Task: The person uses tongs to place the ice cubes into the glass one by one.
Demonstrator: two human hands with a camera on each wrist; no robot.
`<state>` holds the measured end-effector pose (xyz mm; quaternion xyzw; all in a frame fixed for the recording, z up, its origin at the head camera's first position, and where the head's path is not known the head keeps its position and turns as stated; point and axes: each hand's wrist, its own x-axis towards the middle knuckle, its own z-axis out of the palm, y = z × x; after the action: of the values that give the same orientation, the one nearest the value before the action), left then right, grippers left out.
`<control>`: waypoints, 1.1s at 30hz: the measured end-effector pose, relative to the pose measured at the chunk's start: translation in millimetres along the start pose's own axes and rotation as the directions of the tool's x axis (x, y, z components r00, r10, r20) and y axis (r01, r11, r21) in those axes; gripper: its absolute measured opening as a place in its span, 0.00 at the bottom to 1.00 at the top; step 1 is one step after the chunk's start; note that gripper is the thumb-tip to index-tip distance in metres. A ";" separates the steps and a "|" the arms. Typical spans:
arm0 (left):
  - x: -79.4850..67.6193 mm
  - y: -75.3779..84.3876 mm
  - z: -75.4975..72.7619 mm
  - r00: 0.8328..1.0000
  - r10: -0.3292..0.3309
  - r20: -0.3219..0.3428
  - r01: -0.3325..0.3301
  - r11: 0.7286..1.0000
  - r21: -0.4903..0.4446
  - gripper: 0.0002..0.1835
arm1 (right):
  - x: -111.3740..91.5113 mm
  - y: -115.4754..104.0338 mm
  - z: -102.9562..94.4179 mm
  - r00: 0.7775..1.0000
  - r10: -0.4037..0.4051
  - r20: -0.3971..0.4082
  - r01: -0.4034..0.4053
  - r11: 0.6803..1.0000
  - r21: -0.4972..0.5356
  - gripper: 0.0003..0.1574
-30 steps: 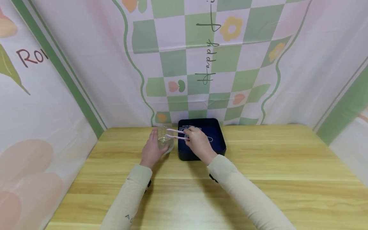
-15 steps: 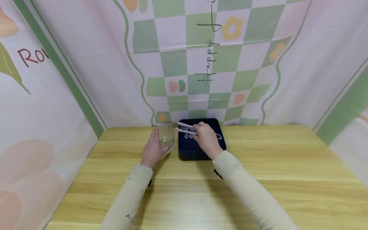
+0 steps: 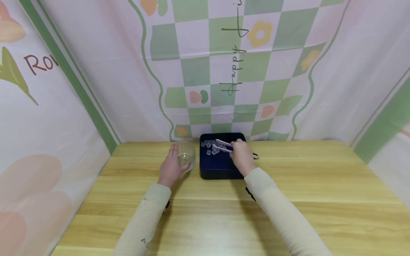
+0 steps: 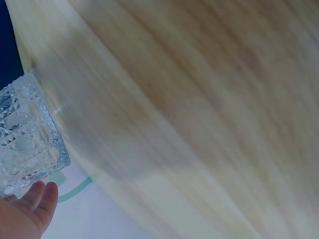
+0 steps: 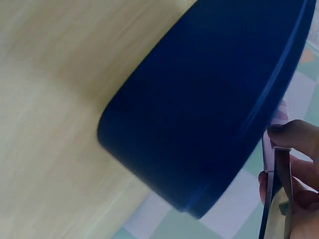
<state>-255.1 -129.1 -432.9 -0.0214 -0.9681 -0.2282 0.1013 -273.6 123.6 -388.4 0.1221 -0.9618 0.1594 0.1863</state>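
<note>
My left hand (image 3: 169, 167) holds a clear glass (image 3: 188, 164), thumb across its near side and fingers along its left. In the left wrist view the glass (image 4: 27, 139) shows a cut diamond pattern, the fingertips (image 4: 47, 199) right by it. My right hand (image 3: 242, 156) grips tongs (image 3: 223, 148) with pinkish arms, their tips apart over a dark blue tray (image 3: 217, 167). Several small clear cubes (image 3: 209, 152) lie in the tray, toward its far left. The right wrist view shows the metal tongs (image 5: 284, 169) bent back between thumb and fingers, beside the tray's wall (image 5: 189, 109).
The wooden table (image 3: 205, 220) runs under both forearms. A patterned cloth (image 3: 221, 71) hangs right behind the tray and the glass, and more cloth (image 3: 48, 142) closes off the left side. The tray stands just right of the glass.
My right hand has moved right with the tongs, from over the glass to over the tray, bringing the cubes into view. The left hand stays at the glass.
</note>
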 end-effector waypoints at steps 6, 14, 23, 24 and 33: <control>-0.4 1.0 -0.5 1.000 -0.004 0.011 0.005 1.000 -0.012 0.53 | -1.4 8.1 4.0 0.997 0.053 0.055 -0.053 0.999 -0.010 0.15; -1.2 0.7 -1.0 1.000 0.004 0.003 -0.004 1.000 -0.028 0.53 | -2.7 11.5 7.3 0.996 0.062 0.067 -0.060 0.997 -0.039 0.10; -0.3 -0.7 -0.3 1.000 0.004 -0.004 -0.005 0.999 -0.039 0.52 | -1.8 16.7 12.5 0.997 0.071 0.016 -0.070 0.996 -0.059 0.06; -0.2 -0.9 -0.1 1.000 0.004 -0.006 -0.004 0.999 -0.040 0.52 | -1.9 17.5 13.0 0.997 0.074 0.016 -0.073 0.996 -0.059 0.06; 0.1 -2.0 1.1 1.000 0.000 -0.009 0.000 0.999 -0.050 0.52 | -2.5 21.5 15.4 0.998 0.062 0.023 -0.061 0.996 -0.070 0.04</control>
<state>-255.5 -130.4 -434.7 -0.0228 -0.9617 -0.2523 0.1050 -282.6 138.4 -408.6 0.0879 -0.9723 0.1299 0.1733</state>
